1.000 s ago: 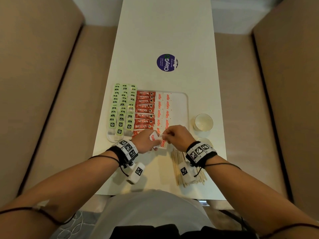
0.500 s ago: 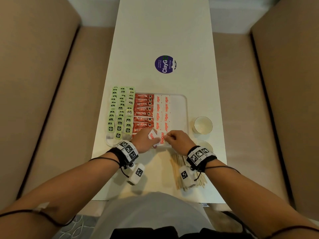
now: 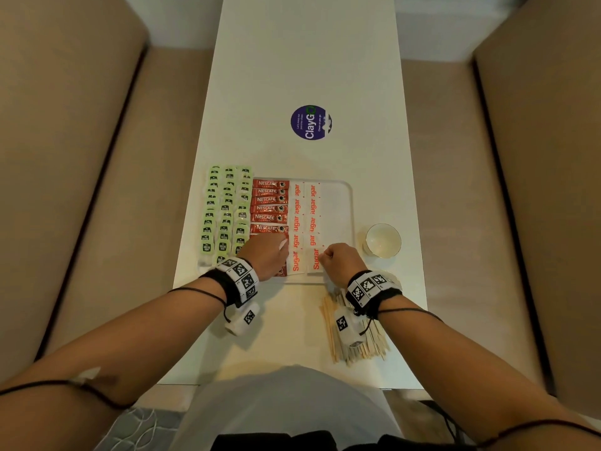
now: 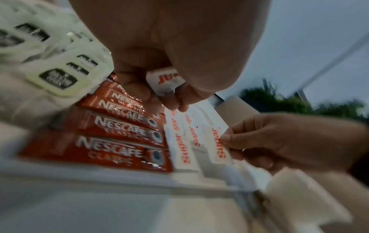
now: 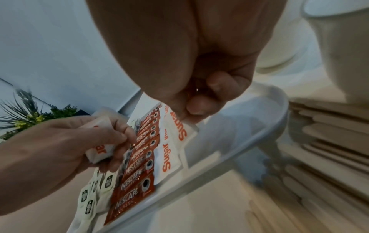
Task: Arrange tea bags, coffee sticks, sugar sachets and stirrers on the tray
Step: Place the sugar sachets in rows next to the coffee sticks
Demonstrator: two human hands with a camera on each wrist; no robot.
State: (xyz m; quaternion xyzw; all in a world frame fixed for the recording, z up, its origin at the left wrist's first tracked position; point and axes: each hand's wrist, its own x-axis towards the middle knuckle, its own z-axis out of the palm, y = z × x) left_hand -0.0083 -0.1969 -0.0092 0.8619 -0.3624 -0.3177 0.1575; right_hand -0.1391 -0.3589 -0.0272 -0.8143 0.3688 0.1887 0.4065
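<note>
A clear tray [image 3: 350, 203] on the white table holds green tea bags [image 3: 224, 209] at its left, red coffee sticks [image 3: 270, 200] in a column, and two columns of white sugar sachets [image 3: 304, 219]. My right hand [image 3: 338, 260] pinches a sugar sachet [image 3: 314, 260] [image 5: 182, 130] at the near end of the right sugar column, low over the tray. My left hand [image 3: 268, 255] grips a small stack of sugar sachets [image 4: 164, 79] [image 5: 98, 151] above the nearest coffee sticks. Wooden stirrers [image 3: 374, 340] lie on the table near my right wrist, off the tray.
A white paper cup [image 3: 383, 239] stands right of the tray. A round purple sticker [image 3: 310, 122] lies further up the table. Beige sofa seats [image 3: 107, 177] flank the narrow table. The tray's right strip [image 3: 336, 206] is bare.
My right hand took a sachet from beside my left hand and carried it down onto the near end of the right sugar column. My left hand stayed put with its stack.
</note>
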